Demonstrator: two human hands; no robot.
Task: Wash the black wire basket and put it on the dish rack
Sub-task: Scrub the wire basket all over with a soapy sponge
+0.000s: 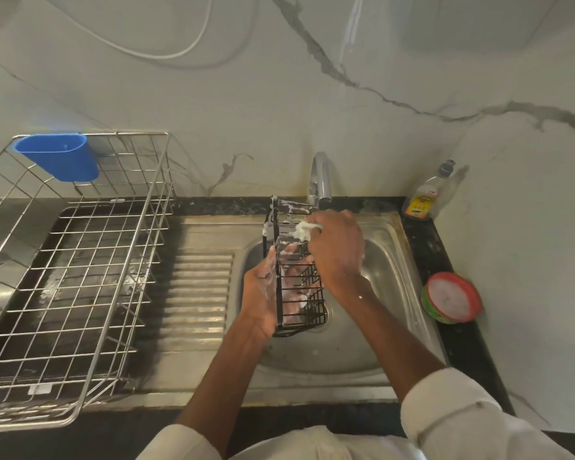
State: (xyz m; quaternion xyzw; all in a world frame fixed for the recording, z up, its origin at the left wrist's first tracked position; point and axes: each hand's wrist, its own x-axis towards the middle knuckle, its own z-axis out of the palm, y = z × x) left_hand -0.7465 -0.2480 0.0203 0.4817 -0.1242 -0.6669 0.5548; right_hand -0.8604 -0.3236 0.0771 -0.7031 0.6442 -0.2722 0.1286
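Dish rack (pixel 80 277): I see it on the worktop (pixel 445 260) at far left, a blue cup (pixel 58 156) hooked on its back rim.
Left hand (pixel 263 293): my grip is clamped on the wire basket's left side, soapy.
Wire basket (pixel 296 270): black, held on end over the sink (pixel 329 353), suds on its upper wires, below the tap (pixel 321 177).
Right hand (pixel 337 247): my grip is closed on a foamy white scrubber (pixel 304 230) pressed to the basket's top.
Far right: soap bottle (pixel 424 197), red-rimmed tub (pixel 452 297).

A home kitchen: a steel sink (pixel 392 234) with a tap (pixel 321 177) set in a dark counter (pixel 429 240), a wire dish rack (pixel 80 260), a dish soap bottle (pixel 424 197), marble-look wall (pixel 213 94).
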